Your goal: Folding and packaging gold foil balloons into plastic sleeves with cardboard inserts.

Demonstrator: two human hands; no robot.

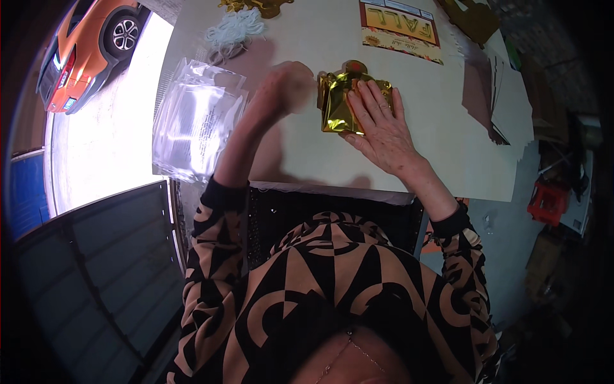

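Observation:
My right hand (378,125) lies flat on a folded stack of shiny gold foil (342,102), probably foil balloons, fingers stretched over its right side. The foil rests on the pale table, with a rounded tab at its far edge. Just left of it, my left hand (288,86) is raised over the table and smeared by motion. It looks rounded, but I cannot tell how its fingers are set or whether anything is in them. A pile of clear plastic bags (201,121) lies beside my left forearm.
On the table (300,150), a bundle of white string (233,32) lies at the far left beside more gold foil (259,6). A printed card (401,29) lies at the back. Brown-gold sheets (470,22) sit at the far right. A red plastic stool (547,201) stands beyond the right edge.

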